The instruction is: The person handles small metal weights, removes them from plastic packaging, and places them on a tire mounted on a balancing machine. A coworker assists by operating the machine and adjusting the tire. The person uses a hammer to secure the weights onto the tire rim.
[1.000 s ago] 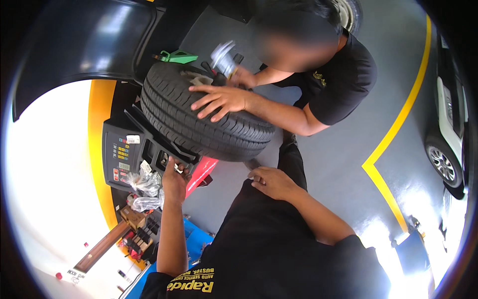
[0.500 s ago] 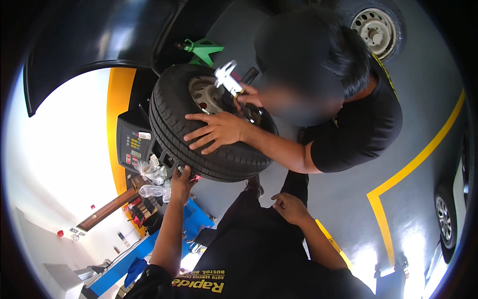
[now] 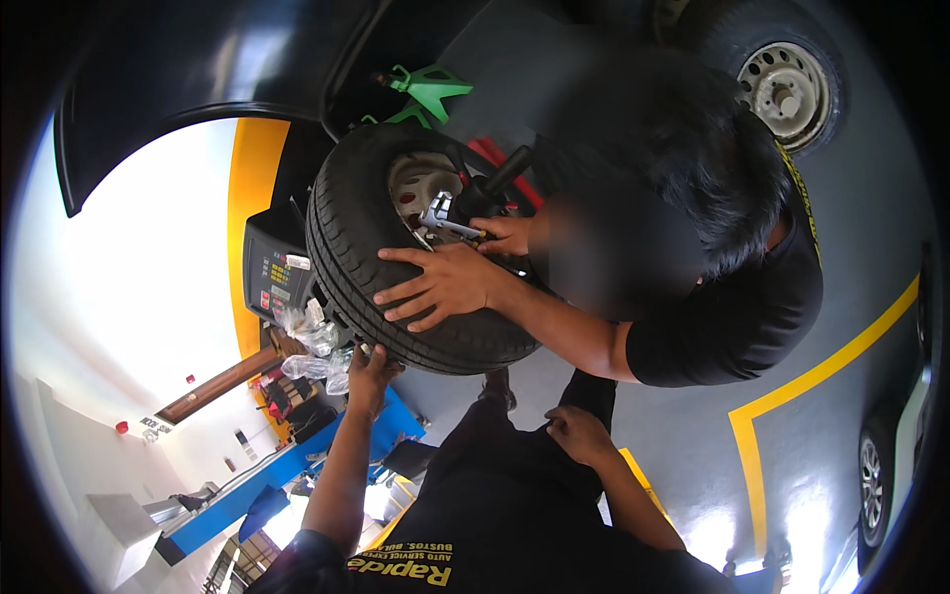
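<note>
A black tyre on a pale steel wheel point(image 3: 336, 247) sits upright on a wheel balancer, whose dark control panel point(image 3: 277, 272) shows at the left. My left hand point(image 3: 369, 379) is raised at the tyre's lower left edge, its fingers curled; anything in them is too small to make out. Against my right thigh rests my right hand point(image 3: 582, 434), loosely closed with the fingers bent. Across from me, a co-worker's spread hand point(image 3: 440, 287) lies on the tread. The co-worker's other hand point(image 3: 505, 236) holds a silver hand tool point(image 3: 440, 213) with a hammer-like head at the rim.
The co-worker point(image 3: 722, 297) leans over the wheel from the right. Clear plastic bags point(image 3: 315, 337) lie beside the balancer panel. Green jack stands point(image 3: 430, 91) stand at the back, another wheel point(image 3: 787, 94) at the far right. A blue bench point(image 3: 228, 510) runs along the lower left.
The co-worker's silver tool has come down to the rim. The co-worker's head has moved right. My left hand stays by the tyre edge, my right at my thigh.
</note>
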Demonstrator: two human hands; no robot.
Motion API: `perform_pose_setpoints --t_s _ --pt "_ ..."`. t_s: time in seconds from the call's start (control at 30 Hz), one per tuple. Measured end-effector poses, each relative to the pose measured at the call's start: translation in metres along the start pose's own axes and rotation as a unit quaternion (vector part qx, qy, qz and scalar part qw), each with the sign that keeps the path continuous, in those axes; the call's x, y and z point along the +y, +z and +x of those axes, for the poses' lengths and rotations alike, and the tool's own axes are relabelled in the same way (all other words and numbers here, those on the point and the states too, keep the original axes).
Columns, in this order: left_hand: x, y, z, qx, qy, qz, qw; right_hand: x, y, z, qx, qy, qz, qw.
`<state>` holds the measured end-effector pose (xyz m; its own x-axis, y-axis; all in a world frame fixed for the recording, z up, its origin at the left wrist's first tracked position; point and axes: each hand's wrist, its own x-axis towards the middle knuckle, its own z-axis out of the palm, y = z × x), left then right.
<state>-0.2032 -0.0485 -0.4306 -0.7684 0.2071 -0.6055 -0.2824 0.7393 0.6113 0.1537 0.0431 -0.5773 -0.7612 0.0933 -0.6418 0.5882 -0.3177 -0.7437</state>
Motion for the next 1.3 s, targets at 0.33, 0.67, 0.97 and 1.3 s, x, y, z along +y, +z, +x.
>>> perform_pose_setpoints --t_s 0.33,0.67,0.97,1.3 --pt "0.004 0.000 -0.001 -0.016 -0.015 -0.027 0.999 0.014 0.000 0.003 -0.022 0.000 -0.010 1.000" --pt "0.002 -0.003 0.001 -0.023 -0.015 -0.033 0.999 0.022 0.009 0.007 -0.029 0.004 0.011 1.000" --pt "0.001 -0.002 0.004 -0.032 -0.004 -0.023 0.999 0.032 0.021 0.005 -0.011 -0.022 0.015 1.000" --pt "-0.006 -0.006 0.010 -0.047 0.015 -0.013 0.999 0.034 0.030 0.000 0.010 -0.012 0.025 1.000"
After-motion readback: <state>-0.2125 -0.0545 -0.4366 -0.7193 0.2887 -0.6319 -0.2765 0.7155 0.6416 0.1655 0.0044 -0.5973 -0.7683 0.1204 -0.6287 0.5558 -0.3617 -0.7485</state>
